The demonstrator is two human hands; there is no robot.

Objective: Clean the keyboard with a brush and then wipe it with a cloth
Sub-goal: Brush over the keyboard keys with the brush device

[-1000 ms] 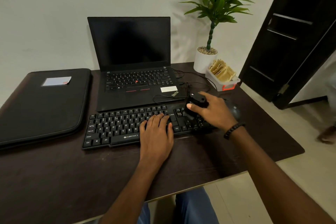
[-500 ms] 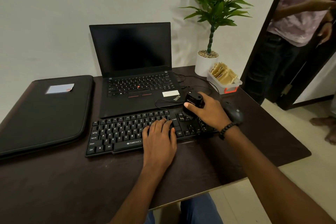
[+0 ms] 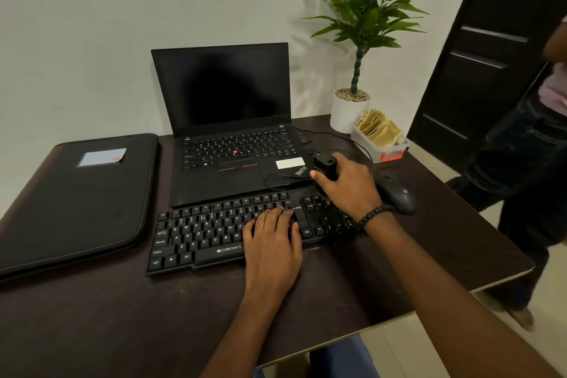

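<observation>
The left hand [image 3: 271, 247] is lying flat on the right-centre keys of the black keyboard [image 3: 211, 233], its fingers [image 3: 277, 216] released and spread, gripping nothing. The keyboard is sitting on the dark wooden desk [image 3: 92, 316], its long axis running left to right along the near edge, tilted slightly so the right end is sitting further back. Over the keyboard's right end, the right hand [image 3: 348, 186] is clenching around a black brush [image 3: 325, 166]; the handle is standing almost upright, its top pointing up and away, while the bristle end is hidden behind the hand, so contact with the keys cannot be told. A beaded bracelet [image 3: 376, 214] is circling that wrist. Just right of the keyboard a black mouse [image 3: 395, 193] is resting. Left of the keyboard a black zipped case [image 3: 76, 202] is lying flat. Behind the keyboard an open laptop [image 3: 227, 120] is facing the person, screen dark, a cable [image 3: 276, 178] looping beside it. Further back right a white tray of yellow cloths [image 3: 380, 132] is sitting by a potted plant [image 3: 352, 101] against the pale wall [image 3: 92, 24]. A dark door [image 3: 491, 55] is standing beyond the desk's right side, with another person [image 3: 537, 147] there.
</observation>
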